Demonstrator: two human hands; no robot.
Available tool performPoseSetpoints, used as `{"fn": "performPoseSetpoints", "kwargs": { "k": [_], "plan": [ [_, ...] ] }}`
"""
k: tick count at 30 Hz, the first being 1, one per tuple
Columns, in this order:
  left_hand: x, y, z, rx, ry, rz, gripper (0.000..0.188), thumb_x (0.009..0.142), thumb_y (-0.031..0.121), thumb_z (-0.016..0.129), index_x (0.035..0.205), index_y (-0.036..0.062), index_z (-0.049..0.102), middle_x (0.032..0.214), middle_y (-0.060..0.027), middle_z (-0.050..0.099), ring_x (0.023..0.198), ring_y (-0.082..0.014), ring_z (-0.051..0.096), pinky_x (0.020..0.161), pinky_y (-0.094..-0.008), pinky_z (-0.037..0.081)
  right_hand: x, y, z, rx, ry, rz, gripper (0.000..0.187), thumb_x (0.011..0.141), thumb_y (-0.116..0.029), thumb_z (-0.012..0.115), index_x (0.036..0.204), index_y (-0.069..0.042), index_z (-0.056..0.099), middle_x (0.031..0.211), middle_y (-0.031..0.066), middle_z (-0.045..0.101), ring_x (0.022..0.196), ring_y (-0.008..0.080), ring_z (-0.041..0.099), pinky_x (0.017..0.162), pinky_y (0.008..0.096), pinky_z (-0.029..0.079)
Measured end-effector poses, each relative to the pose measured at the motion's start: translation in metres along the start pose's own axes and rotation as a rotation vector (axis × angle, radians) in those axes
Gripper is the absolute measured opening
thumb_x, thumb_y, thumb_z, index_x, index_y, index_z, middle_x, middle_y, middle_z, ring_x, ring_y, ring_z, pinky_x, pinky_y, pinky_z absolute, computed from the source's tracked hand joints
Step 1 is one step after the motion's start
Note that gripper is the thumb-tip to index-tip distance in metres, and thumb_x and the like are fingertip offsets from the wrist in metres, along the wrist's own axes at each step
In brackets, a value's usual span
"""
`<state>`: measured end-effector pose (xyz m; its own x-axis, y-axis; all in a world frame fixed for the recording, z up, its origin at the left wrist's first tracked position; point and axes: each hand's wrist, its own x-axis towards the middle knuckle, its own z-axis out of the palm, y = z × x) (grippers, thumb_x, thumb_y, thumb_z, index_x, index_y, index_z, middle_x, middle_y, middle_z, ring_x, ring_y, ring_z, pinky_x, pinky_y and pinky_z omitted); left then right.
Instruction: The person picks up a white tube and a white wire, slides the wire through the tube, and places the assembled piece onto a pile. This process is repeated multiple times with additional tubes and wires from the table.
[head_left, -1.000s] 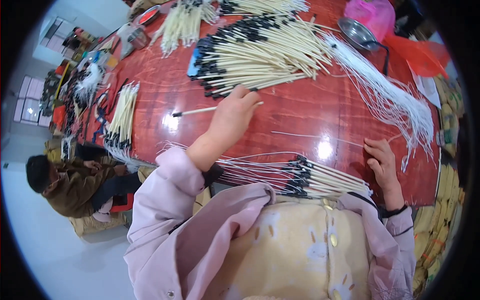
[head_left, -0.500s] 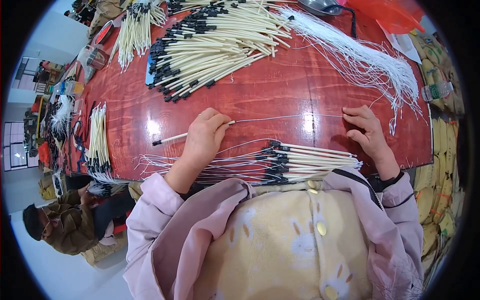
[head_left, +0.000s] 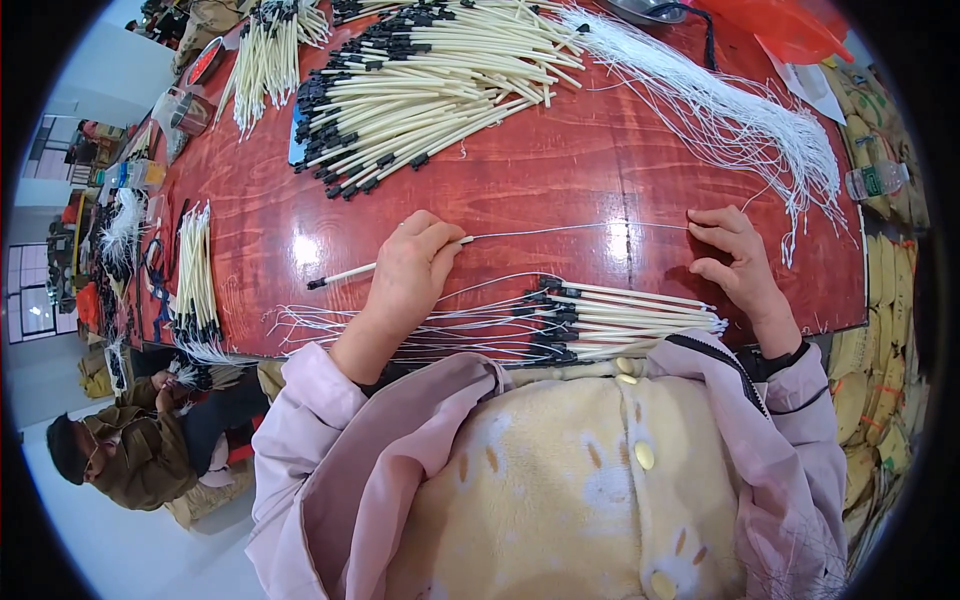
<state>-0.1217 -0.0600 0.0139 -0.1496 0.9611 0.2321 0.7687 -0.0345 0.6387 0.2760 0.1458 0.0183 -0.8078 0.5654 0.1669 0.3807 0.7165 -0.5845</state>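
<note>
My left hand (head_left: 408,262) is closed on a thin cream tube (head_left: 345,274), which lies slantwise under the palm. A black clip-like piece (head_left: 316,284) caps its left end. From its right tip a white string (head_left: 560,231) stretches across to my right hand (head_left: 738,255). There the string meets the index and middle fingertips, while the thumb stands apart below. Nearer my body lies a row of cream tubes (head_left: 640,325) with black ends; their white strings trail left beneath my left forearm.
A large heap of black-ended cream tubes (head_left: 430,95) covers the far side of the red table (head_left: 540,180). White strings (head_left: 720,110) lie at the far right, near a plastic bottle (head_left: 877,180). Another tube bundle (head_left: 195,270) is at left. A seated person (head_left: 140,440) works beyond it.
My hands and the stretched string keep nearly the same places; the right thumb has shifted slightly. At the left, the seated person's hands have moved.
</note>
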Motion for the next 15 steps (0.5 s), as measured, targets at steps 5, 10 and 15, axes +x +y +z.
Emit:
{"fn": "performPoseSetpoints", "kwargs": {
  "k": [5, 10, 15],
  "plan": [
    [0.003, 0.002, 0.001, 0.011, -0.008, -0.011, 0.013, 0.086, 0.003, 0.07, 0.099, 0.0012, 0.072, 0.092, -0.0154, 0.065, 0.088, -0.0367, 0.065, 0.077, -0.0432, 0.053, 0.001, 0.0, -0.002, -0.038, -0.009, -0.014, 0.054, 0.074, -0.032, 0.084, 0.116, 0.0, 0.073, 0.127, 0.0118, 0.068, 0.111, 0.0283, 0.06, 0.099, 0.0391, 0.043],
    [0.01, 0.003, 0.009, 0.128, -0.031, 0.025, 0.011, 0.086, 0.006, 0.07, 0.096, 0.0037, 0.071, 0.091, -0.0143, 0.064, 0.09, -0.0358, 0.064, 0.078, -0.0453, 0.052, 0.001, -0.002, -0.004, -0.062, -0.029, -0.02, 0.055, 0.073, -0.034, 0.084, 0.117, -0.002, 0.073, 0.128, 0.0112, 0.067, 0.111, 0.028, 0.059, 0.099, 0.0393, 0.042],
    [0.017, 0.002, 0.013, 0.155, -0.027, 0.021, 0.012, 0.086, 0.008, 0.069, 0.098, 0.0059, 0.071, 0.091, -0.0132, 0.063, 0.091, -0.0353, 0.063, 0.078, -0.0463, 0.052, 0.001, -0.004, -0.005, -0.081, -0.035, -0.031, 0.057, 0.074, -0.036, 0.084, 0.118, -0.003, 0.073, 0.129, 0.0111, 0.067, 0.11, 0.0283, 0.059, 0.099, 0.0394, 0.042]
  ]
}}
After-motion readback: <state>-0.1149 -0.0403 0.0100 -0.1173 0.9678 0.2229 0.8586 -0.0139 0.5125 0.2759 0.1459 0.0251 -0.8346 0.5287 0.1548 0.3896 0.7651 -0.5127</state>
